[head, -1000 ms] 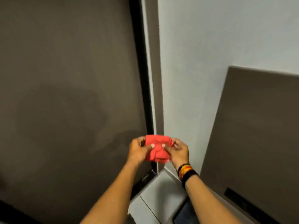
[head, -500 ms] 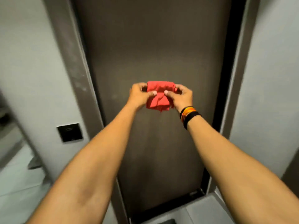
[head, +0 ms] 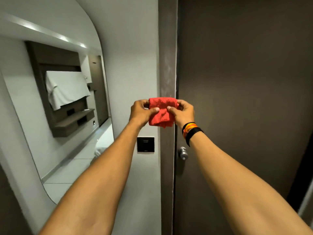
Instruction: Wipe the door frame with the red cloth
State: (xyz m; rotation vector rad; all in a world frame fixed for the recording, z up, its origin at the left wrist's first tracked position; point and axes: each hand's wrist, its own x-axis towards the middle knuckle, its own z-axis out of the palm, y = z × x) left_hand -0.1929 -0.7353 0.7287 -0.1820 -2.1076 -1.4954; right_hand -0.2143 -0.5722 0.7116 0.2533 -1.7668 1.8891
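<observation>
Red cloth [head: 161, 111]: folded, bunched, held up in front of door frame [head: 167, 65]; contact with frame not discernible. Left hand [head: 142, 112]: closed on cloth's left edge, thumb on front. Right hand [head: 183, 112]: closed on right edge, thumb on front; wristbands [head: 191, 131] at wrist. Door [head: 245, 82]: dark, right of frame; round knob [head: 183, 153] below. Black wall plate [head: 145, 144] left of frame. Mirror [head: 50, 99] far left.

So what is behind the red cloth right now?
Behind the red cloth, held by both hands, stands the door frame beside the door. The covered strip of frame is hidden; contact cannot be judged.
</observation>
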